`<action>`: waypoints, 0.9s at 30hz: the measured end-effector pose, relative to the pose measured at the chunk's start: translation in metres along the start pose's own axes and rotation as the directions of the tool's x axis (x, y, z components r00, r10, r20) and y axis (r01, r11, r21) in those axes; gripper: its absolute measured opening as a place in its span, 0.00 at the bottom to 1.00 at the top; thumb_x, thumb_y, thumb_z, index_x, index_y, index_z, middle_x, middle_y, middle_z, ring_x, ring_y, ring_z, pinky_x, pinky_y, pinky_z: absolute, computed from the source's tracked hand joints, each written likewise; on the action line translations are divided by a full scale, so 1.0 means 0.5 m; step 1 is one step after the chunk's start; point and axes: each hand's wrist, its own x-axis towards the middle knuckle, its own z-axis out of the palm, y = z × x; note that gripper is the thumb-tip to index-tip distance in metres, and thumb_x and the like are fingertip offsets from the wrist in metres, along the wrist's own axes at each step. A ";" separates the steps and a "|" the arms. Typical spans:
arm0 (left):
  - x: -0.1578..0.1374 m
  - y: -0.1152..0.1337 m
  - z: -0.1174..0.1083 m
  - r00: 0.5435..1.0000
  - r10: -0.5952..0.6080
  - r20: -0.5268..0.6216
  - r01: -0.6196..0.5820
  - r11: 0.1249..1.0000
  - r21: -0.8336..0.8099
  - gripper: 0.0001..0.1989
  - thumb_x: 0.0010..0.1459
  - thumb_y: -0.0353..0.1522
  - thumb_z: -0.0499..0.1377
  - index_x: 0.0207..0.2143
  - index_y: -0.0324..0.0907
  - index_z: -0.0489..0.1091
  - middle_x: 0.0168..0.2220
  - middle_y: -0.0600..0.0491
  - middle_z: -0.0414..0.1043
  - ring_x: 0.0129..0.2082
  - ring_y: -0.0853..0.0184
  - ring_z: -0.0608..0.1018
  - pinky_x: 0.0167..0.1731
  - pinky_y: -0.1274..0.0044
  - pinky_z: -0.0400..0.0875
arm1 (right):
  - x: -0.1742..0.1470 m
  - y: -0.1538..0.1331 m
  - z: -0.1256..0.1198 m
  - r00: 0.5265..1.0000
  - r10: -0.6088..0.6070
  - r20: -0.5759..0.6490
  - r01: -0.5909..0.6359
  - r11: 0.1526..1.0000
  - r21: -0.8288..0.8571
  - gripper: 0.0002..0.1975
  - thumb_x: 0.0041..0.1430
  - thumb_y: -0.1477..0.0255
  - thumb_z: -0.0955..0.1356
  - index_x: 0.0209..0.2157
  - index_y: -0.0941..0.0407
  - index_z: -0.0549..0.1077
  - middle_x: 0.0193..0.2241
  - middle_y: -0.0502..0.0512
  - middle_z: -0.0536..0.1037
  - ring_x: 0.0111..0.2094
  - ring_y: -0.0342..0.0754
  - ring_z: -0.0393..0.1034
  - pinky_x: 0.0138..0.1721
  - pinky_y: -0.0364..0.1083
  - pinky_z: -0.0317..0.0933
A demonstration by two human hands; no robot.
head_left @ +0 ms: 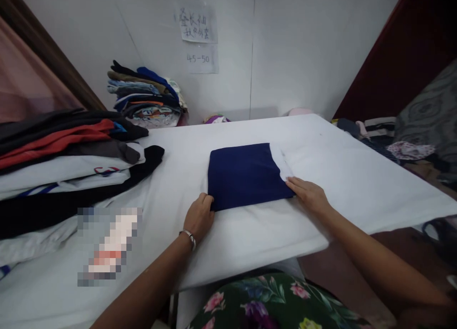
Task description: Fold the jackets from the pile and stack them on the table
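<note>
A dark blue garment (246,174), folded into a rough rectangle, lies flat on the white-covered table in front of me. Some white fabric (282,162) shows along its right edge. The near left corner is pinched in my left hand (200,214), which has a silver bracelet at the wrist. At the near right corner, my right hand (310,194) grips the edge with its fingers together, the thumb side partly hidden. The garment's underside is hidden.
A heap of clothes (64,162) covers the table's left side. Behind it stands a folded stack (146,93) by the wall, under handwritten paper signs (199,38). More clothes (410,150) lie beyond the right table edge. A blurred-out patch (110,245) sits at the left front.
</note>
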 end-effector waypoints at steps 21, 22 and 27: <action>0.001 0.002 -0.009 0.987 -0.151 0.054 0.147 0.987 0.071 0.12 0.53 0.31 0.53 0.41 0.43 0.64 0.39 0.48 0.73 0.39 0.59 0.75 0.36 0.72 0.64 | 0.098 -0.094 -0.056 0.999 0.021 0.033 -0.027 0.976 0.215 0.23 0.61 0.69 0.61 0.57 0.55 0.66 0.61 0.59 0.63 0.64 0.55 0.51 0.63 0.61 0.45; 0.003 0.004 -0.010 0.985 -0.159 0.059 0.155 0.985 0.076 0.12 0.53 0.31 0.53 0.42 0.43 0.64 0.39 0.48 0.73 0.39 0.59 0.75 0.36 0.72 0.64 | 0.123 -0.111 -0.053 1.000 -0.003 0.009 0.001 0.971 0.238 0.24 0.62 0.65 0.61 0.59 0.55 0.64 0.63 0.59 0.59 0.66 0.54 0.47 0.63 0.60 0.44; 0.000 0.004 -0.013 0.981 -0.179 0.080 0.170 0.980 0.100 0.11 0.54 0.32 0.52 0.42 0.44 0.63 0.39 0.49 0.73 0.39 0.60 0.75 0.35 0.73 0.63 | 0.217 -0.118 0.014 0.984 0.034 0.174 -0.064 0.983 0.174 0.36 0.62 0.51 0.58 0.64 0.58 0.55 0.66 0.62 0.52 0.67 0.57 0.41 0.64 0.62 0.39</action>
